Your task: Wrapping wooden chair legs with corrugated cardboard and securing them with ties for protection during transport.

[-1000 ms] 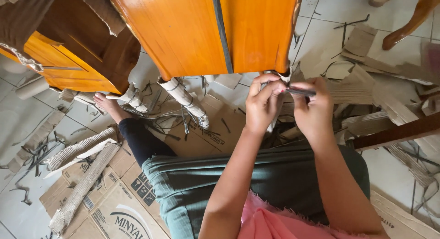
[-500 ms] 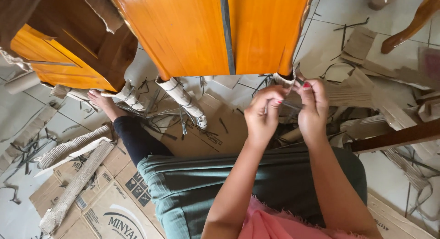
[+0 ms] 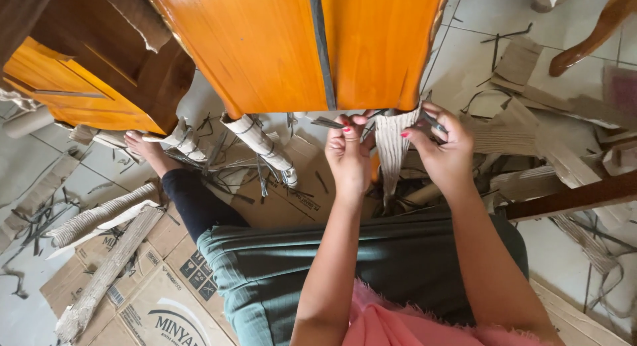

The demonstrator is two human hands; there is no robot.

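Observation:
I sit on flattened cardboard in front of an orange wooden furniture panel [image 3: 279,47] with a dark vertical seam. My left hand [image 3: 348,157] pinches a thin dark strap [image 3: 328,122] at the panel's lower edge. My right hand [image 3: 444,150] grips the other end of the strap beside a strip of corrugated cardboard wrapping [image 3: 393,147] that hangs from the furniture leg. The two hands are close together, one on each side of the wrapping.
A cardboard-wrapped leg [image 3: 262,147] slants down at the left of my hands. Rolled cardboard pieces [image 3: 99,213], cut dark straps and torn cardboard lie about on the tiled floor. A wooden chair leg [image 3: 597,31] stands at the top right, a dark wooden bar [image 3: 570,197] at the right.
Both hands have moved up to the panel's lower edge and apart. The cardboard wrapping now hangs between them.

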